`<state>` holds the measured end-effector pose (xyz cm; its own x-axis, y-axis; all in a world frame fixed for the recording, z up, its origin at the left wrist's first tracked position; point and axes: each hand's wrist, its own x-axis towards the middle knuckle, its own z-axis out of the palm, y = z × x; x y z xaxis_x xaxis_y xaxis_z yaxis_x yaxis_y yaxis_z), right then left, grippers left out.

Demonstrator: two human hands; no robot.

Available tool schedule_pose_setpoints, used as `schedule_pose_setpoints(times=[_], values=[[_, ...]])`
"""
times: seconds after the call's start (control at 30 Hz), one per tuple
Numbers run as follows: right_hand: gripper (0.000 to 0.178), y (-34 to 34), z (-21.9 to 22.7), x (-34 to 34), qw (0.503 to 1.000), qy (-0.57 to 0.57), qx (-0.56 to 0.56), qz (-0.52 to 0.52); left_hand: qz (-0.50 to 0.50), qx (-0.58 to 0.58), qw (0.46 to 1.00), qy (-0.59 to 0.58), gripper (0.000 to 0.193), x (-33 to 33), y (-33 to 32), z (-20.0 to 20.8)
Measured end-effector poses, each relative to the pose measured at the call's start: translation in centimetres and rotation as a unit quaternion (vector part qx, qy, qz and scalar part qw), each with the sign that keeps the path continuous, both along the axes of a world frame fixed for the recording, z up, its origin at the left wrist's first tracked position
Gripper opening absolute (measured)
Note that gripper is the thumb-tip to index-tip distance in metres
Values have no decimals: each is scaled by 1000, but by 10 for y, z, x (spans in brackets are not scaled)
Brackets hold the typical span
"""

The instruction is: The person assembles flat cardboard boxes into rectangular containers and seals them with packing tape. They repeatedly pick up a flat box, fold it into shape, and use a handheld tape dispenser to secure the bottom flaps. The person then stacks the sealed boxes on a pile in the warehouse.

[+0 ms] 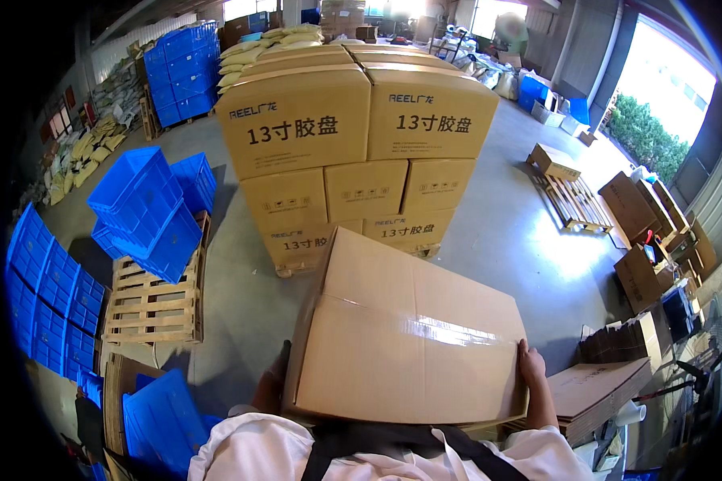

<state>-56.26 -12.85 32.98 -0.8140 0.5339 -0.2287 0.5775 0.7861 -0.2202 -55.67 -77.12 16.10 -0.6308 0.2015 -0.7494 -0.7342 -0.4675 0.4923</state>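
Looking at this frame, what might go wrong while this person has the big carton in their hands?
1. The carton blocks the view of the floor directly ahead, so an obstacle there might be missed.
2. The left hand and right hand hold it at opposite sides; if either grip loosens, it could tilt or slip.
3. Flattened cardboard lies close by the right forearm, so turning that way might bump it.
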Motion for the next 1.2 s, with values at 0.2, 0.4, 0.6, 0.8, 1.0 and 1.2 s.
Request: schedule_pose_setpoints(times=[0.2, 0.4, 0.6, 0.8, 1.0, 1.2], values=[[78, 73, -24, -108, 998, 31, -5, 45, -17, -20, 999, 32, 77, -142, 54, 41], [83, 164, -12, -186, 996, 33, -49, -68, -78, -35, 995, 51, 77, -308, 160, 76], [81, 262, 9, -245, 985, 26, -22, -171, -171, -24, 984, 34, 78, -464, 297, 50], [78, 362, 24, -285, 955, 33, 16, -293, -279, -11, 960, 32, 78, -642, 480, 23], [79, 477, 59, -322, 916, 56, 31, -396, -370, -5, 927, 57, 78, -789, 690, 33], [80, 599, 51, -409, 891, 76, 35, -446, -391, -5, 916, 87, 79, -925, 865, 52]])
